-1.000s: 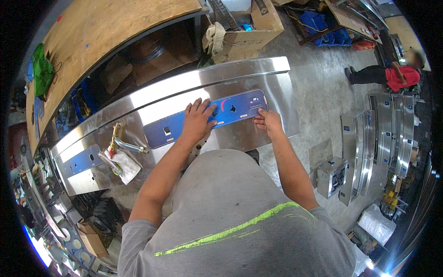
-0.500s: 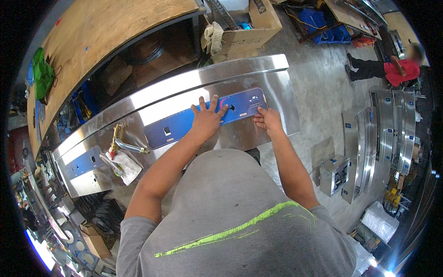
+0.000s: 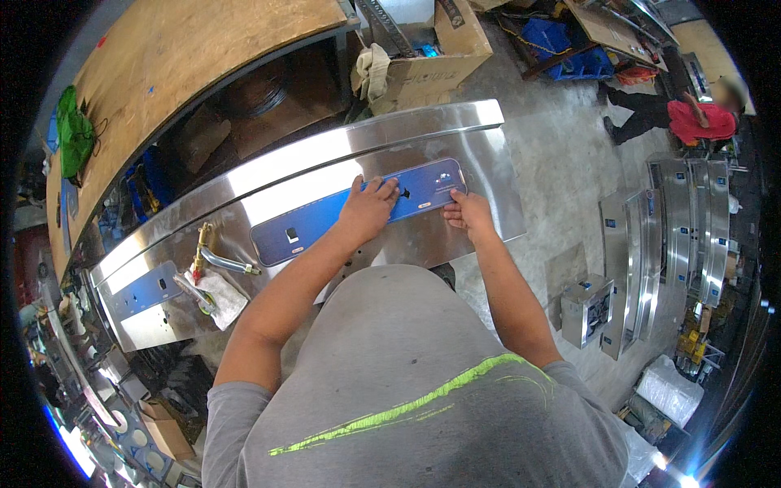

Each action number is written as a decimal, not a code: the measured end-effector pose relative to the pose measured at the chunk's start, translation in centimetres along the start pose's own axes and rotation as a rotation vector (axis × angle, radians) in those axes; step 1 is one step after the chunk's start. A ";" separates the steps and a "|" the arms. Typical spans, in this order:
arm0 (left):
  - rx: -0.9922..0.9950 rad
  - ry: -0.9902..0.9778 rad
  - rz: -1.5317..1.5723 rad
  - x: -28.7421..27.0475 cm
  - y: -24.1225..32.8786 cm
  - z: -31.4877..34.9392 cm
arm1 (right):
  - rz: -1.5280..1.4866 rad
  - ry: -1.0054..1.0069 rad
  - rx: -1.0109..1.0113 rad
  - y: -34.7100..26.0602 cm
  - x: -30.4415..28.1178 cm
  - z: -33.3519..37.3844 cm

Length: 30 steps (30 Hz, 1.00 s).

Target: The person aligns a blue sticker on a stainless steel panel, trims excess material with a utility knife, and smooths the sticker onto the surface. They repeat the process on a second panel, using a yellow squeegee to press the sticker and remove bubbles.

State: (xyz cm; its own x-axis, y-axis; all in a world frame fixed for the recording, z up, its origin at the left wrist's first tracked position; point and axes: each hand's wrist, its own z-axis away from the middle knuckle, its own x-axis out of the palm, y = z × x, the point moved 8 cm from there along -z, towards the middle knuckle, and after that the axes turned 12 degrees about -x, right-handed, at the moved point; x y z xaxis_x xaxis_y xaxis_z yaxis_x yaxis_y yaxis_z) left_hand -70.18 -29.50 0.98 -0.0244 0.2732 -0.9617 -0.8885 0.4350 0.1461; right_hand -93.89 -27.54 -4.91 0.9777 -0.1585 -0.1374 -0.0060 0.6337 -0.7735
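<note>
A long blue control-panel label point(image 3: 329, 214) with rounded ends and cut-outs lies along a shiny steel panel point(image 3: 407, 248). My left hand point(image 3: 368, 210) rests palm down on the label's middle, its fingers bent a little and holding nothing. At the label's right end, my right hand point(image 3: 469, 214) is closed, thumb and forefinger pinching around its lower edge; the exact grip is partly hidden. To the left, a brass valve fitting with a hose point(image 3: 213, 254) lies beside a white rag point(image 3: 225, 299). A hand tool point(image 3: 195, 291) rests on the rag.
A wooden workbench point(image 3: 220, 49) stands beyond the steel panel, with a cardboard box point(image 3: 431, 77) beside it. A second blue label point(image 3: 146, 286) is at the panel's left end. Several steel panels point(image 3: 626, 268) lie on the floor at right, and a person in red point(image 3: 700, 118) stands there.
My left hand's fingers have drawn closer together and bent on the label. My right hand stays at the label's right end. The person in red has shifted their legs.
</note>
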 end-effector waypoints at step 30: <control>0.002 -0.099 -0.018 0.1 -0.6 0.2 | 0.102 0.034 -0.050 -0.5 -0.2 0.0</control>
State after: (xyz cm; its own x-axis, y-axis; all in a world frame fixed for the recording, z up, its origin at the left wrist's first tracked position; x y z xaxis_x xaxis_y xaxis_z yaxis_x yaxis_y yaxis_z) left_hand -69.55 -29.52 0.84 0.0372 0.3484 -0.9366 -0.8874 0.4426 0.1293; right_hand -94.07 -27.81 -4.46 0.9638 -0.1212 -0.2376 -0.1166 0.6096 -0.7841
